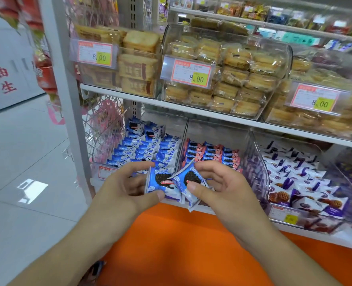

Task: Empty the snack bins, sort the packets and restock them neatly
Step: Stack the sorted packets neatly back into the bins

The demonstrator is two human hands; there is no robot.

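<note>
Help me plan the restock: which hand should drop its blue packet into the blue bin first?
Probably the left hand: its packet is nearest the blue bin, while the right hand sits before the pink bin.

Two hands with packets before the lower shelf's bins

The left hand (127, 186) and right hand (218, 182) each hold a packet, touching, in front of the left bin (142, 149); the middle bin (210, 153) sits beside it, the right bin (294, 178) farther right, bread bins (222, 75) on the shelf above.
</note>
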